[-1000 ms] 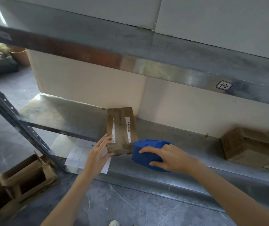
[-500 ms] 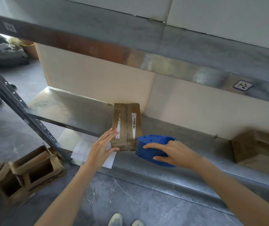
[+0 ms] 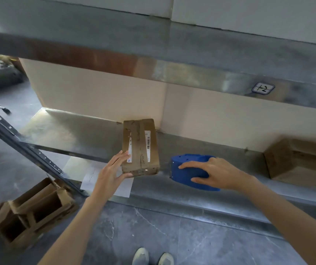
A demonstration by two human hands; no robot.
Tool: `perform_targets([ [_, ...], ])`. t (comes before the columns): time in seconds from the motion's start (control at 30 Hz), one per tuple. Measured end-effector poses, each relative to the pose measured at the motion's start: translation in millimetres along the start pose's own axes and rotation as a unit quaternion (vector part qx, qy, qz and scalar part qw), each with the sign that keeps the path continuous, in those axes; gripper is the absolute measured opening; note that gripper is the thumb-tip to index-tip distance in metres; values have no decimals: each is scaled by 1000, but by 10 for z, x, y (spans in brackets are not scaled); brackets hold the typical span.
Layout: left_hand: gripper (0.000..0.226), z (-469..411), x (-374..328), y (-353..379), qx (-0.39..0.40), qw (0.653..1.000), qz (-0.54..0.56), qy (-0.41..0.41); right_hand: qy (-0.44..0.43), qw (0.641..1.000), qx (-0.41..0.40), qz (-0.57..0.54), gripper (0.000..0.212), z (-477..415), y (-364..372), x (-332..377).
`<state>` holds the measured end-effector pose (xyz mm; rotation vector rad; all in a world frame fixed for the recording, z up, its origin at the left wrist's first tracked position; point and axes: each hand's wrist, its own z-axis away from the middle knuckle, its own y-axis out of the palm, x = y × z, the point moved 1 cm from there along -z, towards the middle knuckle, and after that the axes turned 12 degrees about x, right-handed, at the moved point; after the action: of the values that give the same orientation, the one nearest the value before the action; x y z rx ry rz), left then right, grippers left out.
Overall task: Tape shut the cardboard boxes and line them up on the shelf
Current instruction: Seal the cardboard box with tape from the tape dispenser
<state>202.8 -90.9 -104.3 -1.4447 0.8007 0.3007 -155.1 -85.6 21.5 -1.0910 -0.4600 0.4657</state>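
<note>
A small brown cardboard box (image 3: 140,146) with white labels lies on the metal shelf (image 3: 88,138), its flaps closed along a centre seam. My left hand (image 3: 113,171) grips its near left corner, thumb under the front edge, fingers on top. To its right, my right hand (image 3: 214,173) rests on a blue tape dispenser (image 3: 187,165) that sits on the shelf, apart from the box. Another brown box (image 3: 298,159) stands at the shelf's far right.
An upper shelf beam (image 3: 172,71) with a label overhangs the work area. Opened cardboard boxes (image 3: 32,209) lie on the grey floor at the lower left, beside a slanted black rack post (image 3: 28,150). A white paper (image 3: 95,176) lies under the shelf edge. My shoes (image 3: 153,256) show below.
My right hand has slid the blue tape dispenser to the right, away from the box. My left hand has closed around the box's near left corner.
</note>
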Motion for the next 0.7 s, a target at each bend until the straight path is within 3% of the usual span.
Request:
perform_targets([
  [0.7,73,0,7,19,-6,1000,11,-3,8,1000,-1,4,47,168,-9,105],
])
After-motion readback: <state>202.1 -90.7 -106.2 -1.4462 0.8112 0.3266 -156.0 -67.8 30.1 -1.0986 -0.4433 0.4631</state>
